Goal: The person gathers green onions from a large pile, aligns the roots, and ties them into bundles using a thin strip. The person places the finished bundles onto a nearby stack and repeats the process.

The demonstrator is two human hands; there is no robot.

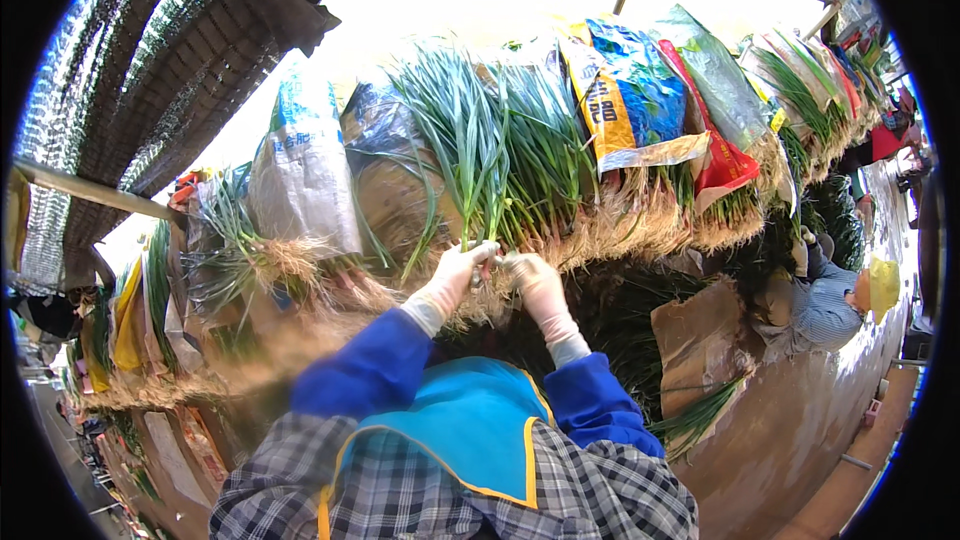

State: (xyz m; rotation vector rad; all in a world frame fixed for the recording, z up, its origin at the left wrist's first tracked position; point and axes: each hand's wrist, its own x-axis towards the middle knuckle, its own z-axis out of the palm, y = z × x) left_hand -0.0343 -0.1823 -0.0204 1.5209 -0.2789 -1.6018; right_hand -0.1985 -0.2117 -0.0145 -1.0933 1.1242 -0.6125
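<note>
My left hand (pixel 453 275), in a pale glove, is shut around the lower stems of a few long green onion plants (pixel 466 157). Their leaves fan upward, away from me. Close on its right, my right hand (pixel 538 283), also gloved, has its fingers by the root end of those stems. It is blurred, so whether it pinches anything is unclear. Behind both hands rests a thick row of green onions (pixel 544 142), with pale stringy roots (pixel 622 221) towards me. A loose bunch with bushy roots (pixel 289 262) lies to the left.
Printed plastic sacks cover parts of the row: a white one (pixel 304 172) on the left, a blue and yellow one (pixel 637 90) on the right. A brown sack (pixel 694 337) lies low at right, near a seated person (pixel 814 304). Dark shade netting (pixel 142 82) hangs upper left.
</note>
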